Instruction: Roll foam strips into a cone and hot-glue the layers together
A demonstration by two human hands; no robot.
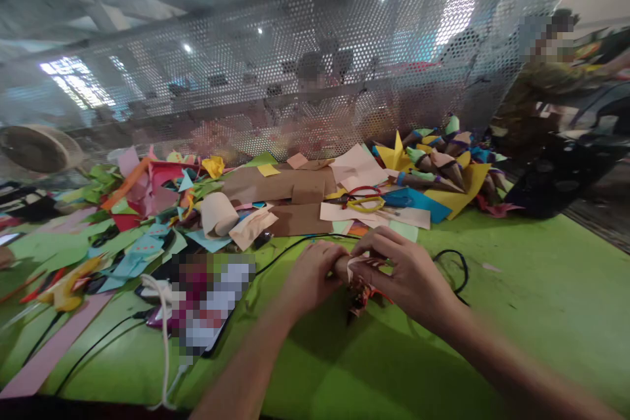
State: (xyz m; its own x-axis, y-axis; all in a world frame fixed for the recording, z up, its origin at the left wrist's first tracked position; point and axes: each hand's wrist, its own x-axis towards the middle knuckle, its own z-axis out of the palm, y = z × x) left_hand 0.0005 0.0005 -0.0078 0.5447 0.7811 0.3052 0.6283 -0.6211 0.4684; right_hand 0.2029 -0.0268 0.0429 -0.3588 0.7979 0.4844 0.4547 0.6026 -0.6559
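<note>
Above the green table (531, 328), my left hand (315, 272) is closed around the brown end of a small paper craft piece (360, 295). Cream strips and reddish bits show on it, and a dark tip points down; its exact shape is partly hidden by my fingers. On its other side my right hand (401, 262) pinches the cream paper with thumb and fingers. Both hands meet at this piece. Just beyond them lie scissors with yellow handles (367, 203), resting on paper sheets.
Left of my hands lie a phone (229, 302) with cables and a yellow glue gun (71, 285). Coloured paper scraps (142, 243) and a cream roll (216, 215) spread behind. Paper cones (438, 167) pile up at right. A perforated metal screen (295, 72) borders the table; a person (546, 85) is beyond.
</note>
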